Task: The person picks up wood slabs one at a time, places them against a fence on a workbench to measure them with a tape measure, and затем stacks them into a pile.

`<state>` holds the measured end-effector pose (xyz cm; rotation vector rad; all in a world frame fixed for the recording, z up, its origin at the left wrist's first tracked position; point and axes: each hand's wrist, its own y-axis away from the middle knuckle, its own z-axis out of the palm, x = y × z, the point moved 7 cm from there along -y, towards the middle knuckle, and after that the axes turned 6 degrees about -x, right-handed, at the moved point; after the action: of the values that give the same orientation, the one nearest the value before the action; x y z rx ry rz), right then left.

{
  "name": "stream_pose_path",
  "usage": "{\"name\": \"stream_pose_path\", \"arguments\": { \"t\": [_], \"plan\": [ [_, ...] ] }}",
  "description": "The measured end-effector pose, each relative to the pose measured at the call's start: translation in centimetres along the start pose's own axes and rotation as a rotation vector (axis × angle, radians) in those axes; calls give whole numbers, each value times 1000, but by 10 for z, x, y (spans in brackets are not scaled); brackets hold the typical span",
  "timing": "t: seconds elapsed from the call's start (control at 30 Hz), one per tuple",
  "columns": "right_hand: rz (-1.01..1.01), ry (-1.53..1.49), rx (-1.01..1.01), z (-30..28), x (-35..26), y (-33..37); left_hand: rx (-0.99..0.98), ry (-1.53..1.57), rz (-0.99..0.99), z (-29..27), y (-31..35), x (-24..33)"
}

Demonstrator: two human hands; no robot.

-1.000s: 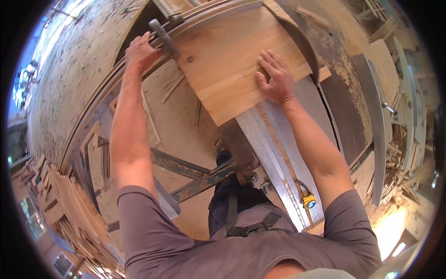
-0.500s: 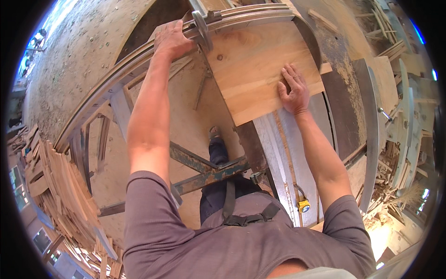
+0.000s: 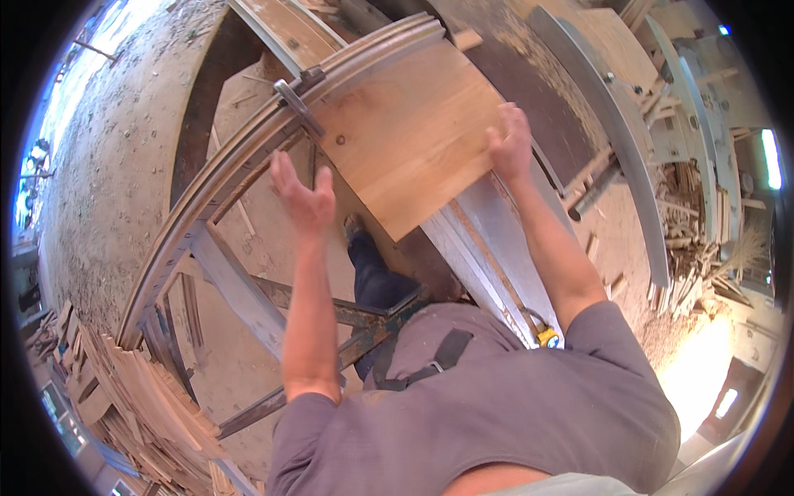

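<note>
A light plywood panel (image 3: 405,136) with a dark knot lies flat against a long slotted rail (image 3: 211,178). A metal flip stop (image 3: 299,109) on the rail is at the panel's far left corner. My left hand (image 3: 304,198) hovers just left of the panel, fingers spread and nothing in it. My right hand (image 3: 513,149) is at the panel's right edge, its fingers stretched out and the thumb apart, slightly blurred. Beneath the panel runs a grey metal machine table (image 3: 484,223). Whatever lies under the panel is hidden.
A yellow tape measure (image 3: 547,337) sits at the table's near end. A rusty steel frame (image 3: 364,331) crosses by my legs. Stacked wood strips (image 3: 157,397) stand at the lower left. To the right are a long curved grey rail (image 3: 616,140) and scrap wood (image 3: 682,240).
My left hand has let go of the rail by the stop and drawn back toward me. My right hand has gone from flat on the panel to its right edge. The view has turned.
</note>
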<state>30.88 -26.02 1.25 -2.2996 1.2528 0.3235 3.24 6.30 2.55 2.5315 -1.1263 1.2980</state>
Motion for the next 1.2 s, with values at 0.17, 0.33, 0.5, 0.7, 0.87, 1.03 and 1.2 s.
{"name": "stream_pose_path", "arguments": {
  "t": [0.17,0.33,0.5,0.7,0.87,1.03,1.2],
  "plan": [
    [363,-235,-85,-13,60,15,-366,947,-598,59,109,15],
    [309,-43,-189,-62,16,126,-285,1156,-685,43,159,-12],
    [315,-215,-355,-90,-3,132,-403,1327,-685,-15,186,-21],
    [-330,-240,-231,-80,-95,24,-469,1170,-508,-70,171,50],
    [212,-836,-963,-49,-79,-27,-557,874,-237,-67,73,89],
    [448,-1238,-623,-68,2,-36,-422,1175,-362,43,15,88],
    [844,-1191,-56,-94,146,-3,-757,815,-281,95,107,126]
  ]
}}
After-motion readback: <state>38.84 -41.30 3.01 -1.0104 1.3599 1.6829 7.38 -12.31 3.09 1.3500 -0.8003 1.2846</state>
